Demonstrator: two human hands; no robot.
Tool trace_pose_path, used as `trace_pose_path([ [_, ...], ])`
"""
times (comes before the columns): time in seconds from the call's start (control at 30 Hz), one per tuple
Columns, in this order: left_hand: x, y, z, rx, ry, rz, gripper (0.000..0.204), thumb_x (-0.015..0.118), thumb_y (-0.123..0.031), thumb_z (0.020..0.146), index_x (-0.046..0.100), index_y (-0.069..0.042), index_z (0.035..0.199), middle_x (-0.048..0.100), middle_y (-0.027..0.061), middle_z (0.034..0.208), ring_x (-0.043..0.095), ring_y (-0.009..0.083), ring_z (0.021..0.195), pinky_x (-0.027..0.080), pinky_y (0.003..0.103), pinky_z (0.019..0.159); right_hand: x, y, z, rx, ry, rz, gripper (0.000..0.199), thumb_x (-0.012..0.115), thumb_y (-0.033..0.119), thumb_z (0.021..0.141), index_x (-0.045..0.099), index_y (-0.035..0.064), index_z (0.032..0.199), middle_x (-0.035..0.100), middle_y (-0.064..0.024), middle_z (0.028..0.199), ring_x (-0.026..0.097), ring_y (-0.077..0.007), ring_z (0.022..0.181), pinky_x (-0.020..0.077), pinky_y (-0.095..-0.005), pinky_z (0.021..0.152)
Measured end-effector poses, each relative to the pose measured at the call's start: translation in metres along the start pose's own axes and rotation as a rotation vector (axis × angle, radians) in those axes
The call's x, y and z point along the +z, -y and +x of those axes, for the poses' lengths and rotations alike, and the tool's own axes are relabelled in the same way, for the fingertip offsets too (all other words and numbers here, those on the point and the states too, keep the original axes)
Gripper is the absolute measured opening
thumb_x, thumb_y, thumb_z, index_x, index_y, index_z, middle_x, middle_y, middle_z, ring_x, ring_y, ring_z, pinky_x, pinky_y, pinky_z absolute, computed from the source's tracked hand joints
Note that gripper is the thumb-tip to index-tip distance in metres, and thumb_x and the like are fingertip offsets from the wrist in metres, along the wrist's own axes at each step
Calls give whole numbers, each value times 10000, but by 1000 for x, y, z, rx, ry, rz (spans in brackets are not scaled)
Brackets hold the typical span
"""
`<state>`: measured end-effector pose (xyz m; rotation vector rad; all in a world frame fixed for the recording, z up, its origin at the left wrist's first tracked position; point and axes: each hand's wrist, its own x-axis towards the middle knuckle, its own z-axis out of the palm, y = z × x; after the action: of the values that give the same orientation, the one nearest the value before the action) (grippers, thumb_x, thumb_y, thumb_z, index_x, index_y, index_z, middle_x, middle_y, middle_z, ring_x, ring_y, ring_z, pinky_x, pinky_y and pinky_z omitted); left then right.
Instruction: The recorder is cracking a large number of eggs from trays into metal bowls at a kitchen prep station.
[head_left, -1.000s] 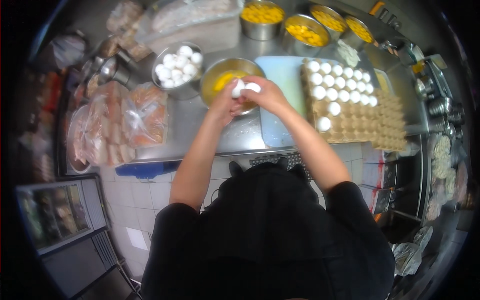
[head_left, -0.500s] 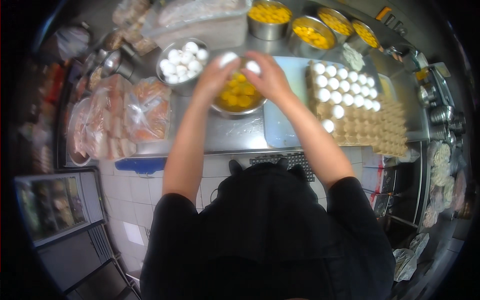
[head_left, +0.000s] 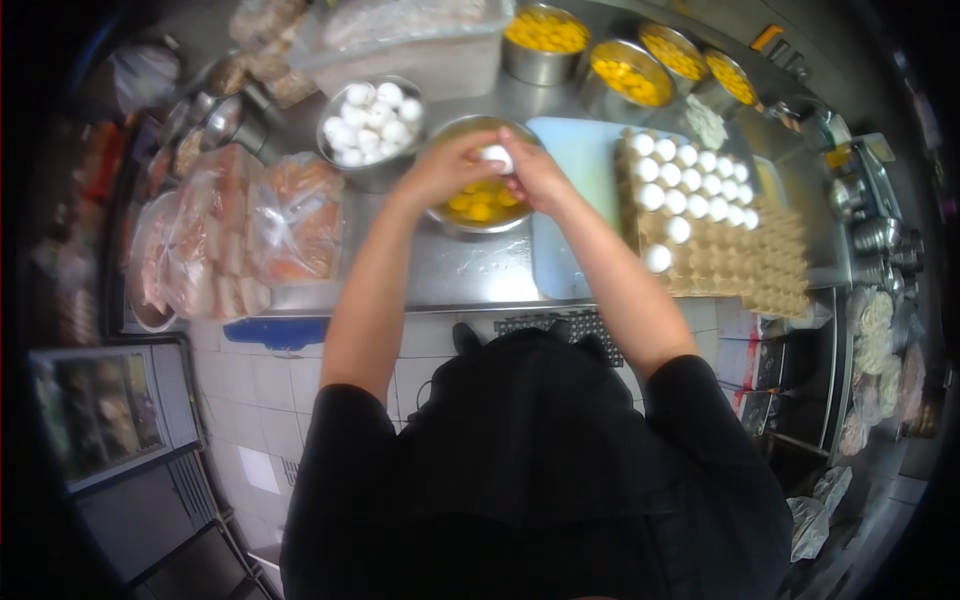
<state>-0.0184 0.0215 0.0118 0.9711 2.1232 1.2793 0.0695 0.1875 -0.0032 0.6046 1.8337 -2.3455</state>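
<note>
My left hand [head_left: 437, 172] and my right hand [head_left: 541, 178] meet over a steel bowl [head_left: 478, 227] with yellow yolks [head_left: 480, 205] in it. Between their curled fingers is one white egg [head_left: 495, 155], gripped from both sides; whether its shell is cracked cannot be made out. Just left of the hands, a second steel bowl [head_left: 372, 177] is heaped with white eggshells [head_left: 370, 122], some perhaps whole eggs. On the right lies a cardboard egg tray [head_left: 715, 260], its far rows filled with white eggs [head_left: 690, 180] and its near cups bare.
A pale blue cutting board [head_left: 560, 262] lies between bowl and tray. Several steel pots [head_left: 540, 62] of yolks stand along the back, beside a large clear tub [head_left: 410, 75]. Bagged pinkish meat [head_left: 295, 220] sits at left. The steel counter's front edge [head_left: 440, 306] runs before me.
My hands have come together and slightly nearer over the bowl. The white shell or egg earlier in my left hand no longer shows there; both hands now hold one egg.
</note>
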Motion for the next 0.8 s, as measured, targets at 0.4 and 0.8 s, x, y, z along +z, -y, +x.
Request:
trace_pose_path([
  [0.4, 10, 18, 8, 90, -2, -353, 377, 638, -97, 904, 562, -61, 1272, 598, -41, 931, 528, 37, 737, 447, 195, 661, 5, 30, 6, -393, -186, -1119, 527, 480, 523, 963, 641, 50, 1130, 678, -228, 1006, 642, -398, 961, 508, -425, 832],
  [0.8, -1, 19, 9, 144, 12, -323, 363, 628, -98, 905, 593, -82, 1266, 643, -16, 988, 551, 44, 800, 470, 205, 738, 9, 39, -4, -500, -187, -1379, 576, 433, 569, 961, 639, 39, 1052, 689, -218, 918, 651, -400, 902, 512, -464, 797],
])
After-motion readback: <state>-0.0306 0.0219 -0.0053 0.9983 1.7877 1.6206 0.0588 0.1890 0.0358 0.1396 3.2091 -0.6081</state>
